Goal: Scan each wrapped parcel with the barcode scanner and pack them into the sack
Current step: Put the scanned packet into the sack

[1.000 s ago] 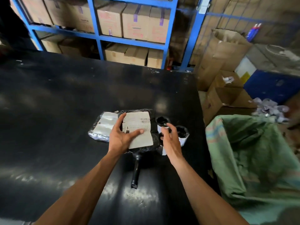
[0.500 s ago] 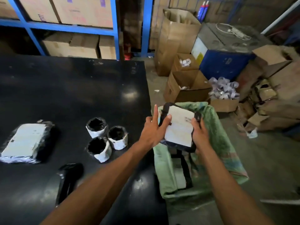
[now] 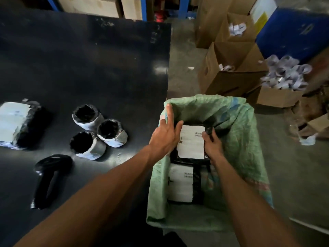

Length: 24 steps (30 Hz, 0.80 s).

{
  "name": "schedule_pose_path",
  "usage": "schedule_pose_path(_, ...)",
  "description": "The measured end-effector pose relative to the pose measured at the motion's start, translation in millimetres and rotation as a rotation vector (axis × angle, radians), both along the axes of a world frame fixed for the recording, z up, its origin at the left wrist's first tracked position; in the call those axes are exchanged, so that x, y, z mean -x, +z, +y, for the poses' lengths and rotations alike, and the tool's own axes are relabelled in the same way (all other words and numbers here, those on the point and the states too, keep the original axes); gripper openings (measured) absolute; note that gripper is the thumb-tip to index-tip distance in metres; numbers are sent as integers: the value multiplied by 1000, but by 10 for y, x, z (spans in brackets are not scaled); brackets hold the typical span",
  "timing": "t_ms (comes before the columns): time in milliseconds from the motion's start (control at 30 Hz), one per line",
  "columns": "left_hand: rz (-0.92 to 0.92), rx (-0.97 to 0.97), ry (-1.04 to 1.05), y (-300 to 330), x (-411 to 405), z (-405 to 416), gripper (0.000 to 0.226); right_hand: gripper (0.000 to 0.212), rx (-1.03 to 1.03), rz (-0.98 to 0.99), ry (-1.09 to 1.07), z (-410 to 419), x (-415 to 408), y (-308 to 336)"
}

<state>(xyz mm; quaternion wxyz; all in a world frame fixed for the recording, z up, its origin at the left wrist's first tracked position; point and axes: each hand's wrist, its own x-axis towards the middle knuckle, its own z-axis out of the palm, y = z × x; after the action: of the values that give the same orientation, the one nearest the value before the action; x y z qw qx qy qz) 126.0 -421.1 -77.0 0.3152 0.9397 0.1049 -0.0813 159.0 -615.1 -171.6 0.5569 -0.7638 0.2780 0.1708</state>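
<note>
A green woven sack (image 3: 238, 132) stands open beside the black table's right edge. Inside its mouth I hold a black-wrapped parcel with a white label (image 3: 191, 142): my left hand (image 3: 164, 134) holds its left edge with thumb on the label and fingers stretched along the sack's rim, my right hand (image 3: 211, 142) grips its right edge. A second labelled parcel (image 3: 180, 184) lies deeper in the sack. On the table sit three round wrapped parcels (image 3: 98, 132), a flat parcel (image 3: 16, 124) at the far left, and the black barcode scanner (image 3: 48, 179).
The black table (image 3: 89, 65) fills the left. On the floor to the right stand open cardboard boxes (image 3: 229, 68), one heaped with paper scraps (image 3: 284, 73), and a blue container (image 3: 292, 31). Shelving with cartons runs along the back.
I lifted the flat labelled parcel off the table, carried it right with both hands and lowered it into the sack's mouth. The view swung right and down with it.
</note>
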Motion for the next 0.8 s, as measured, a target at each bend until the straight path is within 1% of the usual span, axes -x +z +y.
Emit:
schedule_pose_path(133, -11, 22, -28, -52, -15, 69, 78, 65, -12, 16, 86, 302, -149, -179)
schedule_pose_path(200, 6, 31, -32, -70, -30, 106, 78, 70, 31, 5, 135, 294, -208, -377)
schedule_pose_path(267, 15, 21, -47, -77, -41, 106, 78, 82, 109, 24, 190, 170, -283, -749)
schedule_pose_path(333, 17, -3, -47, -84, -51, 99, 79, 80, 155, 46, 234, 113, -331, -961)
schedule_pose_path(367, 17, -14, -46, -92, -55, 97, 79, 76, 179, 60, 252, 138, -325, -907)
schedule_pose_path(400, 17, -18, -46, -94, -55, 94, 80, 73, 203, 74, 263, 208, -288, -715)
schedule_pose_path(467, 15, -11, -54, -97, -48, 94, 81, 75, 249, 115, 268, 282, -262, -527)
schedule_pose_path(567, 47, -1, -76, -56, -25, 114, 84, 81, 288, 137, 210, 354, -216, -268)
schedule_pose_path(667, 117, 59, -105, 35, 4, 132, 87, 80, 308, 29, 166, 380, -148, 57)
schedule_pose_path(733, 146, 36, -161, 102, 27, 185, 87, 78, 324, -56, 177, 396, -111, 291)
schedule_pose_path(800, 122, -23, -216, 182, 58, 299, 84, 77, 350, -144, 205, 436, -76, 560)
